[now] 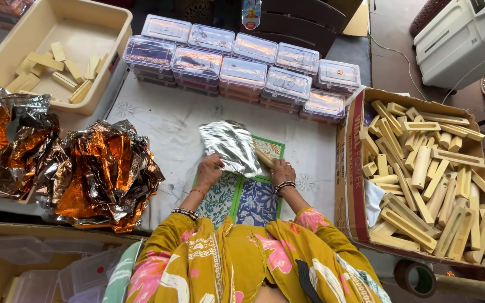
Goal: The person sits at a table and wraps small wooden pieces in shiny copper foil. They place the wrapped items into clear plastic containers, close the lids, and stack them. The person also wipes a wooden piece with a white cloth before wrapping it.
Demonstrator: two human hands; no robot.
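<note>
A sheet of silver foil (231, 146) lies on a small patterned mat (245, 196) in the middle. A pale wooden stick (264, 158) pokes out from under the foil's right edge. My left hand (209, 169) presses on the foil's near left edge. On the right, my right hand (283, 170) grips the end of the stick together with the foil. Both wrists wear bangles, and yellow flowered sleeves cover my arms.
A cardboard box (350, 185) full of several wooden blocks stands at the right. Stacked clear plastic containers (242, 70) line the back. A cream tub (108, 73) with several blocks sits at the far left. Crumpled orange-and-silver foil (105, 174) lies left. A tape roll (416, 278) rests lower right.
</note>
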